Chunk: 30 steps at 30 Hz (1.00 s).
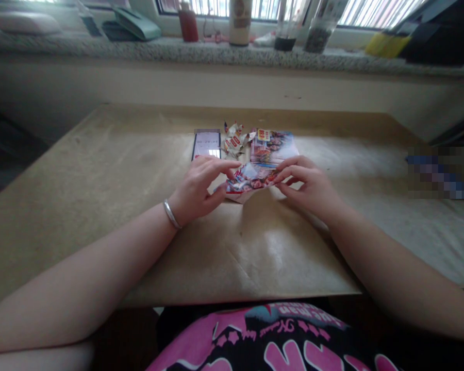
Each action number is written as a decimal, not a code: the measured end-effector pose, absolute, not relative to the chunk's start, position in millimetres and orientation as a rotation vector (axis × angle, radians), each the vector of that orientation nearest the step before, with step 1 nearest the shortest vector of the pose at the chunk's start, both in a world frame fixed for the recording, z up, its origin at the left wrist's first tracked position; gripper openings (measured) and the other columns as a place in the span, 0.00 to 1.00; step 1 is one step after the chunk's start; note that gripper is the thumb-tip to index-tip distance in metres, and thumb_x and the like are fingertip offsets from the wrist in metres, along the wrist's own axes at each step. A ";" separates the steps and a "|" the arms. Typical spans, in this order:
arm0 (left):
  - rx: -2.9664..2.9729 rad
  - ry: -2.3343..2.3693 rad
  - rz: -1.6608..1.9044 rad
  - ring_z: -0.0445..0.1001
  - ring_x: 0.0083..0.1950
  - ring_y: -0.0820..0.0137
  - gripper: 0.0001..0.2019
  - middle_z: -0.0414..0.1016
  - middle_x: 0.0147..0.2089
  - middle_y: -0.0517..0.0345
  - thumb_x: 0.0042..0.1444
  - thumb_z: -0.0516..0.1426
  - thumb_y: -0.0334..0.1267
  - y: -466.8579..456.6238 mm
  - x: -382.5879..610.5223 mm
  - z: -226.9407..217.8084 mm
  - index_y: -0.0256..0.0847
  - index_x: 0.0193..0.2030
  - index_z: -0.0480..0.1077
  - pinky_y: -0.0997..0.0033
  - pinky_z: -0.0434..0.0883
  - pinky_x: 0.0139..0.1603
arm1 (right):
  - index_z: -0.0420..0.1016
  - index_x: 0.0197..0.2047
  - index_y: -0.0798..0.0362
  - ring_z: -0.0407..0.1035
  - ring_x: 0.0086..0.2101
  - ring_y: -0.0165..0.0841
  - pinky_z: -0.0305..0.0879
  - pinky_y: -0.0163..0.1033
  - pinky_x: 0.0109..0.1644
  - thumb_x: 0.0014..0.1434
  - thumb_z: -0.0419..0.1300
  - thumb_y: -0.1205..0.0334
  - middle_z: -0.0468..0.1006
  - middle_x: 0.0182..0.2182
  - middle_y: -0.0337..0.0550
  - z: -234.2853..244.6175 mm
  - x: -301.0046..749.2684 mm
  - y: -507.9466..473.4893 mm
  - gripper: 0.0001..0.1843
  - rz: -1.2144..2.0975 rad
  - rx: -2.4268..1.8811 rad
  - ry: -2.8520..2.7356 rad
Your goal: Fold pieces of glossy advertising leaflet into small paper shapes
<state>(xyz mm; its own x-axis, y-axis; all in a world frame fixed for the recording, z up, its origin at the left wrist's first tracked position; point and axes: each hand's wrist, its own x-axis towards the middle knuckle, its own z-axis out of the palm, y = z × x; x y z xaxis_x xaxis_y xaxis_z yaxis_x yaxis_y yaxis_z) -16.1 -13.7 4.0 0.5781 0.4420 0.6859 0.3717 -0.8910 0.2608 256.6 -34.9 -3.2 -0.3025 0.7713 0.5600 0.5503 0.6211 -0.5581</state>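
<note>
A folded piece of colourful printed paper (251, 180) lies on the brown paper-covered table (139, 170) between my two hands. My left hand (201, 188), with a silver bracelet on the wrist, pinches the paper's left edge with fingers and thumb. My right hand (307, 185) pinches its right edge with bent fingers. Just behind sits a stack of printed flyer sheets (272, 146). Small folded paper pieces (234, 140) lie next to it.
A phone (206, 144) with a lit screen lies left of the folded pieces. A stone window sill (216, 51) at the back carries bottles, jars and a green case. A blurred patch covers something at the table's right (443, 172).
</note>
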 end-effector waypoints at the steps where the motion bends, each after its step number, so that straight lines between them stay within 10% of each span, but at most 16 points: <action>1: 2.747 0.709 1.191 0.74 0.46 0.64 0.17 0.78 0.42 0.54 0.57 0.53 0.31 -13.8 -16.0 4.7 0.41 0.53 0.70 0.57 0.68 0.54 | 0.78 0.32 0.49 0.72 0.39 0.33 0.73 0.39 0.36 0.54 0.62 0.68 0.75 0.40 0.43 -2.3 258.0 -34.4 0.05 0.316 -1.011 -2.041; 30: 3.437 0.690 0.656 0.76 0.45 0.71 0.11 0.80 0.38 0.63 0.66 0.51 0.35 -32.2 0.3 11.2 0.42 0.36 0.74 0.64 0.65 0.52 | 0.80 0.40 0.50 0.66 0.57 0.42 0.64 0.50 0.61 0.57 0.60 0.67 0.70 0.59 0.50 -3.8 259.9 -33.9 0.09 0.330 -0.869 -2.476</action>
<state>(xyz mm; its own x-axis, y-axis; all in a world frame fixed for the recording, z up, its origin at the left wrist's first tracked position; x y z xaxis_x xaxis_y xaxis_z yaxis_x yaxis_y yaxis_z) 0.3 -32.2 11.2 0.8639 0.2802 0.4185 0.4319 -0.8395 -0.3295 259.9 -33.9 -3.8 -0.6762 0.6374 0.3696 0.5181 0.7680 -0.3765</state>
